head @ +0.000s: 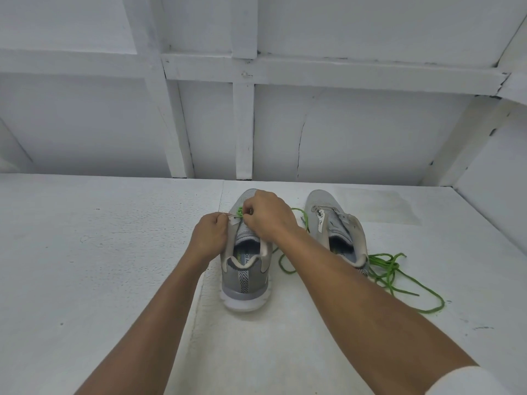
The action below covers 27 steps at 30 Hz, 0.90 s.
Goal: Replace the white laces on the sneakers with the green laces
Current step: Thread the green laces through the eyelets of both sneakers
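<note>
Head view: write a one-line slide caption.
Left hand grips one grey sneaker while right hand threads its green lace; the other sneaker sits alongside.

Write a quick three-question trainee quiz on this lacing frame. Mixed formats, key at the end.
1. Multiple choice: the left hand and right hand are working the green lace into which shoe?
A) left sneaker
B) the other sneaker
C) neither
2. True or false: both sneakers stand with their toes pointing toward the person.
3. Fill in: the loose lace lying to the right of the right sneaker is ___ in colour.

Key:
1. A
2. False. The heels face the person.
3. Green
</note>
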Tool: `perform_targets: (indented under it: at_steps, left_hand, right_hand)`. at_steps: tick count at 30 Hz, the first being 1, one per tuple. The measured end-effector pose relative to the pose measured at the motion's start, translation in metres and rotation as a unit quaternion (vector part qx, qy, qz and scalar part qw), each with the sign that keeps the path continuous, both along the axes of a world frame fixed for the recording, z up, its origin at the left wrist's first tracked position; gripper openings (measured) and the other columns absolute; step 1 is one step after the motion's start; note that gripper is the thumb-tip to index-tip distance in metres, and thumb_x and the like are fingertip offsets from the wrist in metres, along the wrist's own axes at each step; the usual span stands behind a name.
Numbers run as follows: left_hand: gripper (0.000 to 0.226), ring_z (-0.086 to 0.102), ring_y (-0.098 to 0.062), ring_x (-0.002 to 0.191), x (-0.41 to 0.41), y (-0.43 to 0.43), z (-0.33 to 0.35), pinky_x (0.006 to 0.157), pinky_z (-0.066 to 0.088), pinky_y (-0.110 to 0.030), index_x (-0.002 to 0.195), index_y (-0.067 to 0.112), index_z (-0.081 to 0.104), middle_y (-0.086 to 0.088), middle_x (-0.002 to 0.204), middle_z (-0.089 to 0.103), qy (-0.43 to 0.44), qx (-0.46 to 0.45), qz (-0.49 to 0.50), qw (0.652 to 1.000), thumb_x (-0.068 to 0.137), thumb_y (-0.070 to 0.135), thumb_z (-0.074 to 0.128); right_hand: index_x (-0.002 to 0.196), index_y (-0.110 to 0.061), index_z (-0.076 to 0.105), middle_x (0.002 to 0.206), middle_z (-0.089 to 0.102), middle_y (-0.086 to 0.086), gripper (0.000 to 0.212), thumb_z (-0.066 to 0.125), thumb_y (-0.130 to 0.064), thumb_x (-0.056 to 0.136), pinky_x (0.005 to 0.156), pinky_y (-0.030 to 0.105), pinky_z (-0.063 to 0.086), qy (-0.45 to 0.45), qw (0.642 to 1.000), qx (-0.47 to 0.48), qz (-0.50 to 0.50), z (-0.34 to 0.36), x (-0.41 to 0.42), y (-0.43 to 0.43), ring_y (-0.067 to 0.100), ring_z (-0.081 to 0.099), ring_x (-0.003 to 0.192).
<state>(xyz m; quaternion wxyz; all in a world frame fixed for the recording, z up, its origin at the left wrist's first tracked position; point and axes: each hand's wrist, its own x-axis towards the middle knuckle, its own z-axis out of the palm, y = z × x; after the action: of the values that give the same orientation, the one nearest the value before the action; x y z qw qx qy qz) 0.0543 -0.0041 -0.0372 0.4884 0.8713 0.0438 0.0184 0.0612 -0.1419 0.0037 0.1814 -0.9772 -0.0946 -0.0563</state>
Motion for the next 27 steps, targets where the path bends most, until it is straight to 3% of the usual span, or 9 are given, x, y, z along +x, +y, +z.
perform_targets:
  at_steps: [6,9,17,21,23,27]
  left_hand:
    - [0.039,0.061,-0.035,0.091,0.001,0.0,-0.002,0.075,0.047,-0.039,0.094,-0.004,0.067,-0.02,0.096,0.068,-0.001,-0.013,0.0,1.0,0.098,0.017,0.034]
    - [0.039,0.056,-0.026,0.08,0.001,0.0,-0.002,0.07,0.041,-0.033,0.092,-0.006,0.066,-0.022,0.096,0.068,0.002,-0.017,-0.001,1.0,0.098,0.017,0.034]
    - [0.039,0.055,-0.024,0.082,0.001,0.0,-0.001,0.072,0.04,-0.033,0.098,-0.007,0.066,-0.022,0.099,0.067,-0.003,-0.018,0.005,1.0,0.099,0.016,0.034]
    - [0.039,0.052,-0.024,0.077,0.001,-0.002,0.0,0.068,0.038,-0.034,0.087,-0.006,0.063,-0.019,0.087,0.064,0.011,-0.022,0.003,1.0,0.098,0.017,0.034]
    - [0.036,0.051,-0.023,0.074,0.001,-0.002,0.002,0.068,0.041,-0.035,0.08,0.0,0.059,-0.015,0.081,0.059,0.038,-0.052,0.004,0.998,0.097,0.021,0.035]
    - [0.032,0.062,-0.023,0.082,0.005,-0.001,0.011,0.075,0.05,-0.037,0.096,0.007,0.067,-0.008,0.09,0.069,0.118,-0.198,0.016,0.973,0.096,0.024,0.04]
  right_hand:
    - [0.088,-0.017,0.073,0.096,0.06,0.002,0.018,0.056,-0.014,0.084,0.062,0.028,0.035,-0.002,1.0,-0.006,-0.002,0.0,0.0,0.001,0.023,0.055,0.086]
    - [0.09,-0.018,0.073,0.097,0.059,0.001,0.018,0.056,-0.015,0.085,0.061,0.028,0.033,-0.004,1.0,-0.008,-0.002,0.001,-0.001,0.002,0.019,0.049,0.08]
    - [0.092,-0.017,0.074,0.096,0.059,0.001,0.018,0.056,-0.015,0.086,0.061,0.028,0.033,-0.004,1.0,-0.014,0.004,0.002,-0.002,0.004,0.019,0.048,0.079]
    - [0.09,-0.019,0.072,0.087,0.054,-0.003,0.018,0.055,-0.015,0.087,0.062,0.027,0.032,-0.006,1.0,-0.013,0.007,0.0,-0.001,0.008,0.021,0.055,0.085]
    - [0.094,-0.019,0.073,0.087,0.051,-0.004,0.019,0.054,-0.017,0.089,0.063,0.028,0.033,-0.012,1.0,-0.009,0.009,-0.002,0.0,0.01,0.022,0.056,0.089]
    - [0.101,-0.025,0.073,0.1,0.064,-0.001,0.018,0.057,-0.023,0.092,0.08,0.035,0.033,-0.025,0.999,-0.038,-0.005,-0.001,0.002,0.014,0.023,0.052,0.104]
